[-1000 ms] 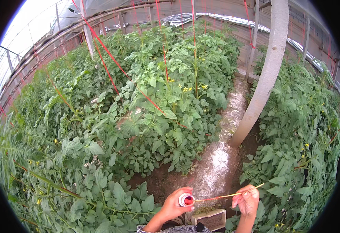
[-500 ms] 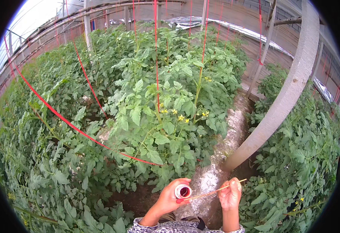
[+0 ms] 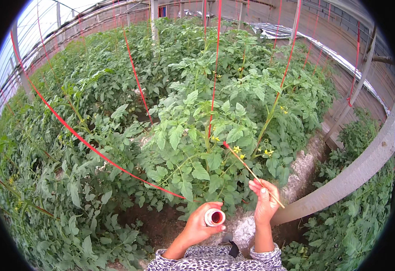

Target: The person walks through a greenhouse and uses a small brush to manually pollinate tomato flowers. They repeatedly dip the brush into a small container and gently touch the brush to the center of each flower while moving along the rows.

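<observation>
My left hand (image 3: 198,227) holds a small round open pot (image 3: 214,217) with red liquid inside, low in the view. My right hand (image 3: 264,202) grips a thin wooden stick (image 3: 251,172) that points up and to the left. Its red-stained tip reaches a cluster of yellow flowers (image 3: 236,149) on a tall tomato plant (image 3: 206,135) right in front of me. More yellow flowers (image 3: 267,152) hang just right of the stick.
Rows of leafy tomato plants fill the greenhouse, tied up with red strings (image 3: 89,144). A bare soil path (image 3: 303,169) runs past on the right. A thick grey pipe (image 3: 346,180) slants across the lower right. More plants (image 3: 355,226) grow beyond it.
The view has turned toward the plant in front. My right hand has raised the stick from the pot up to the yellow flowers. The left hand still holds the pot.
</observation>
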Demonstrator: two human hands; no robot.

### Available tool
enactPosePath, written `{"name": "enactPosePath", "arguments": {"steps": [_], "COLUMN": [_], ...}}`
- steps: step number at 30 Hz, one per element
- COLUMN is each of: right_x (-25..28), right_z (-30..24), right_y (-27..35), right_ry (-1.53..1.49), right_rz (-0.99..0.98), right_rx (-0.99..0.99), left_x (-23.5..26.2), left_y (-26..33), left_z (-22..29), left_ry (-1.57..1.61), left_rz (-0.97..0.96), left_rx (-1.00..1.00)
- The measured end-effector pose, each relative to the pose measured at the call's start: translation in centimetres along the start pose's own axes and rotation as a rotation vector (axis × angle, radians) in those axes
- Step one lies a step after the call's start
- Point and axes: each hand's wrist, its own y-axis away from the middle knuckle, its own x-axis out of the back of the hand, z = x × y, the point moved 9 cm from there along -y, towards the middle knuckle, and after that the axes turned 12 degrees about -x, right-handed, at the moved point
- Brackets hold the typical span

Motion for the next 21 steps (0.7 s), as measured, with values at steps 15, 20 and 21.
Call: {"name": "enactPosePath", "arguments": {"steps": [15, 20, 21], "right_x": [-2.2, -3.3, -3.7], "right_z": [2.1, 2.1, 2.0], "right_y": [-5.4, -6.3, -6.4], "right_ry": [0.045, 0.108, 0.122], "right_rz": [-0.087, -0.084, -0.081], "right_rx": [-0.005, 0.004, 0.002], "left_x": [0.7, 1.4, 1.4], "left_y": [-0.3, -0.6, -0.7], "left_z": [-0.6, -0.9, -1.0], "left_ry": [-0.024, -0.009, -0.018], "left_rz": [0.112, 0.114, 0.104], "left_rx": [-0.002, -0.027, -0.037]}}
